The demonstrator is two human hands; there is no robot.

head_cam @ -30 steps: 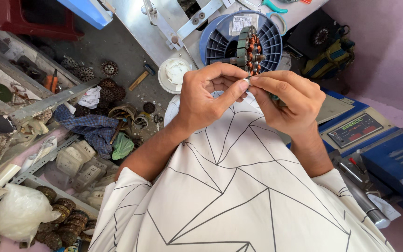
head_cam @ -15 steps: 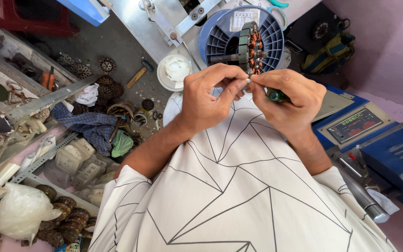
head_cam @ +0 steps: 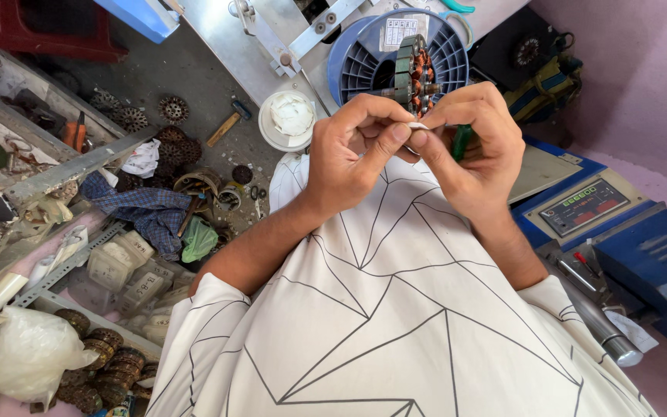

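- Cluttered workshop floor lies below, strewn with metal rings [head_cam: 90,359] and a checked cloth [head_cam: 144,208].
- Both hands meet above the lap: left hand [head_cam: 349,158] and right hand [head_cam: 476,150] pinch a small white strip [head_cam: 417,125] between fingertips.
- Right hand also grips a green-handled tool [head_cam: 462,141].
- Just beyond, a wound stator [head_cam: 412,69] stands before a blue spool [head_cam: 364,66].
- Judging by this, the strip is being readied; placing it would need a fine, steady pinch.

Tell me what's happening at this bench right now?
A person holds a small white strip pinched between the fingertips of both hands, left hand and right hand, just in front of a copper-wound stator. The right hand also keeps a green-handled tool tucked in its grip. A blue spool sits behind the stator.
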